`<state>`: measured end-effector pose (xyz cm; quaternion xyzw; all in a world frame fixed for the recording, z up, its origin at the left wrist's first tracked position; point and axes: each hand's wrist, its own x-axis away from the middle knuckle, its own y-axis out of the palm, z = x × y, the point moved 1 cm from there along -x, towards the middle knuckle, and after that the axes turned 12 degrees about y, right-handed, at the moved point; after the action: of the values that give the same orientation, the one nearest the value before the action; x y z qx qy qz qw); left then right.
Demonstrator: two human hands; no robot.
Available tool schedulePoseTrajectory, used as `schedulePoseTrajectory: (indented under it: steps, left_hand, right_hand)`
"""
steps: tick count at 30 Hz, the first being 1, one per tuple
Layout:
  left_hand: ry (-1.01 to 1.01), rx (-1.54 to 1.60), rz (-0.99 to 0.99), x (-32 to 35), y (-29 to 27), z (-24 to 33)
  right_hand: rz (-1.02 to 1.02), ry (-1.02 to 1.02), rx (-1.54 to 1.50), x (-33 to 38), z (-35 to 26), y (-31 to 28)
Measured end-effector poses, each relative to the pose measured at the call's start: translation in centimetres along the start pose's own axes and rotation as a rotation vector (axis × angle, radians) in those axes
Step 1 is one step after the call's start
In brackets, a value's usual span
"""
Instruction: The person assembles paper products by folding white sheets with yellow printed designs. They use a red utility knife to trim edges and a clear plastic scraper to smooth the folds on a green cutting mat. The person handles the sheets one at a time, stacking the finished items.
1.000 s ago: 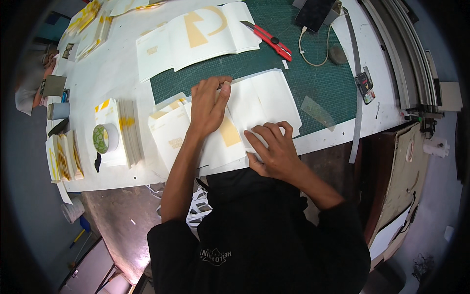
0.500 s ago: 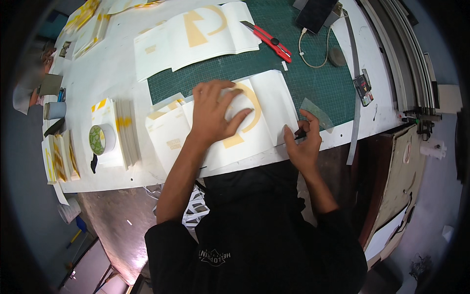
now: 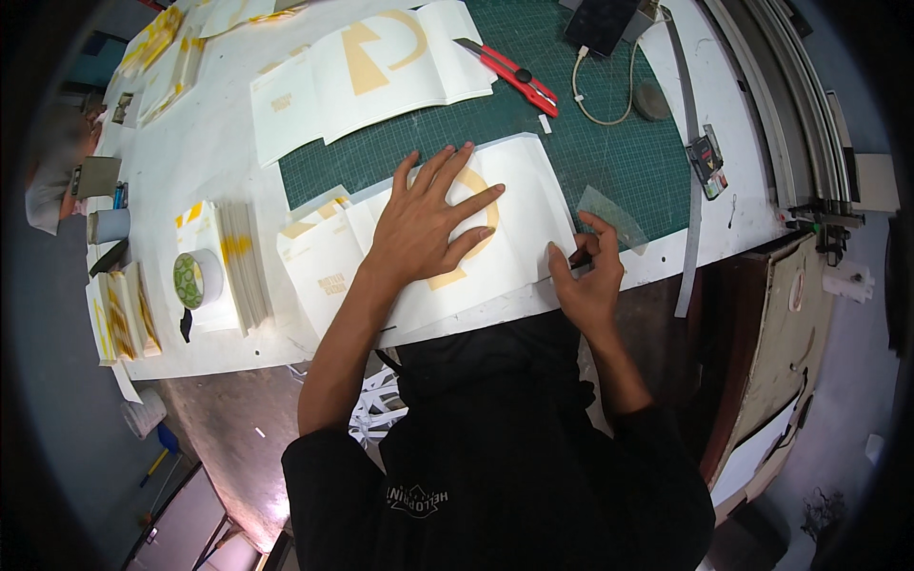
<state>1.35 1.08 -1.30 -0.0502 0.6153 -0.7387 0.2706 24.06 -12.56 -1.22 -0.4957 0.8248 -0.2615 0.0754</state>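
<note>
A white folded printed sheet [image 3: 538, 214] with a pale yellow design lies in front of me, partly over a green cutting mat [image 3: 633, 157]. My left hand [image 3: 419, 214] rests flat on its middle, fingers spread, covering part of the design. By the sheet's right edge, my right hand [image 3: 592, 285] is curled, thumb apart from the bent index finger. A small dark object [image 3: 579, 256] shows among its fingers; its kind is hidden. Beside that hand lies a clear plastic piece [image 3: 611, 219]. Farther off, a red utility knife [image 3: 519, 78] rests on the mat.
More printed sheets [image 3: 305, 107] lie at the far side. Left stands a stack of folded prints [image 3: 238, 252] with a green-and-white roll [image 3: 195, 279] on top. A phone [image 3: 600, 24] with a cable and a long metal strip [image 3: 687, 252] are right. Another person [image 3: 71, 181] sits far left.
My left hand has flattened onto the sheet, its fingers straightening and spreading. My right hand has stayed nearly in place. The whole view has shifted slightly.
</note>
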Motion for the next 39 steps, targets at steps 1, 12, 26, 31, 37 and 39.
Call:
schedulePoseTrajectory:
  steps: [1, 12, 26, 31, 37, 39]
  left_hand:
    - [0.000, 0.002, -0.004, 0.0, 0.0, 0.0]
    - [-0.001, -0.001, 0.014, 0.0, -0.1, 0.1]
    - [-0.108, 0.158, 0.406, 0.7, -1.4, -0.8]
    - [-0.369, 0.384, 0.566, 2.7, -6.0, -2.9]
    - [-0.506, 0.205, 0.601, 4.2, -10.7, -8.6]
    - [-0.440, -0.254, 0.651, 2.2, -13.0, -9.6]
  right_hand:
    - [0.002, -0.009, 0.000, 0.0, 0.0, 0.0]
    - [0.023, 0.006, -0.002, 0.0, 0.3, 0.2]
    - [-0.142, -0.572, 0.288, -0.1, -7.8, 0.3]
    - [0.081, -0.536, -0.135, -3.0, -11.7, -0.9]
    - [0.085, -0.319, -0.411, -12.5, -14.4, 2.7]
    - [0.156, -0.257, -0.465, -15.6, -14.0, 5.5]
